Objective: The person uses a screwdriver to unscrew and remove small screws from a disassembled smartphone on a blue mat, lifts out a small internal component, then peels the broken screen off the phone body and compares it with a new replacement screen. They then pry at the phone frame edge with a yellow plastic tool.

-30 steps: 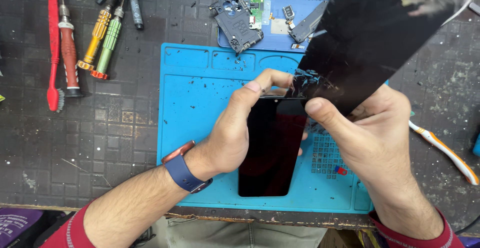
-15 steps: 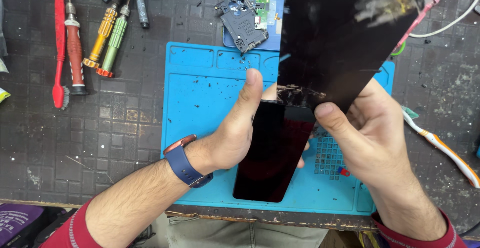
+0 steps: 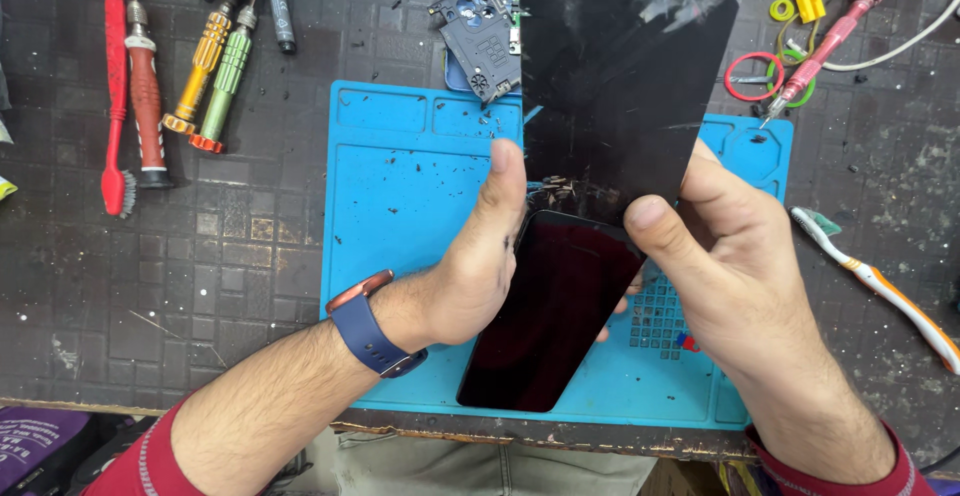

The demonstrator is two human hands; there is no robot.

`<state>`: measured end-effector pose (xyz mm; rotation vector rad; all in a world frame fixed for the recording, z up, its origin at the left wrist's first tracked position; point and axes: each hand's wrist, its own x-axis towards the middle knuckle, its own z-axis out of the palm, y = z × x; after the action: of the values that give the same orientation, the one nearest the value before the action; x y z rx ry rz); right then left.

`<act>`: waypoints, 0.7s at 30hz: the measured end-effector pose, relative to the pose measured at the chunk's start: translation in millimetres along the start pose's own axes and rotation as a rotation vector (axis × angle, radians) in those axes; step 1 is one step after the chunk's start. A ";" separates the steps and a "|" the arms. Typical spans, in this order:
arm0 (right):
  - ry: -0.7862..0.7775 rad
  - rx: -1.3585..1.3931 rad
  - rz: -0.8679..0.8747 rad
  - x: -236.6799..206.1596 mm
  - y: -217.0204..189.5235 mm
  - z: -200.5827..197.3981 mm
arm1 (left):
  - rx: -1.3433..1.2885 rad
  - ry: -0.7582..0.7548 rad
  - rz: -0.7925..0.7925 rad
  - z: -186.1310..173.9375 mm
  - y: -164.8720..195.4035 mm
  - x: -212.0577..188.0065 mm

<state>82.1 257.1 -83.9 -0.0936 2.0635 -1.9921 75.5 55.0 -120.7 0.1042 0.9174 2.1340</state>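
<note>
My left hand (image 3: 480, 266) grips the left edge of a dark smartphone (image 3: 555, 311), thumb raised along its top left corner. My right hand (image 3: 730, 256) pinches the lower edge of a large black glossy sheet (image 3: 620, 86), cracked and whitened near its top, that stands up from the phone's top end. The phone is tilted over a blue repair mat (image 3: 400, 206) speckled with dark crumbs. A blue-strapped watch (image 3: 365, 326) sits on my left wrist.
Screwdrivers with red, yellow and green handles (image 3: 185, 66) and a red brush (image 3: 115, 86) lie at the upper left. A blue phone frame with a dark inner plate (image 3: 480, 31) is behind the mat. To the right lie a pink tool (image 3: 820, 46), coloured rings (image 3: 755, 76) and a toothbrush (image 3: 880, 276).
The black sheet has swung from leaning right to nearly upright over the phone. Both hands and the phone sit in much the same place on the mat.
</note>
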 end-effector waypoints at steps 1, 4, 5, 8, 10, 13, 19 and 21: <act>-0.015 -0.020 -0.034 0.2 1.0 -0.8 | -0.002 -0.004 -0.010 -0.7 0.0 -1.4; 0.072 0.260 -0.019 -3.8 6.1 -2.1 | -0.009 -0.073 -0.019 -2.3 2.3 -4.1; 0.055 0.276 -0.030 -5.8 7.6 -3.6 | -0.027 -0.080 -0.049 -1.7 3.2 -3.9; 0.008 0.341 -0.065 -11.2 11.2 -9.4 | 0.014 -0.102 -0.095 2.0 6.9 -5.8; -0.010 0.406 -0.093 -13.2 13.6 -11.7 | 0.170 -0.125 -0.072 4.0 9.8 -7.5; -0.088 0.435 -0.164 -14.1 14.1 -15.4 | 0.096 -0.209 -0.021 5.5 11.3 -9.4; -0.171 0.401 -0.282 -10.3 14.6 -18.3 | 0.083 -0.268 0.026 5.6 9.3 -17.9; -0.183 0.425 -0.291 -10.2 14.9 -18.9 | 0.120 -0.279 0.046 5.6 9.4 -18.6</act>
<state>89.5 278.6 -96.7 -0.4931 1.5487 -2.4442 84.1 41.2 -106.5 0.4751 0.8825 2.0403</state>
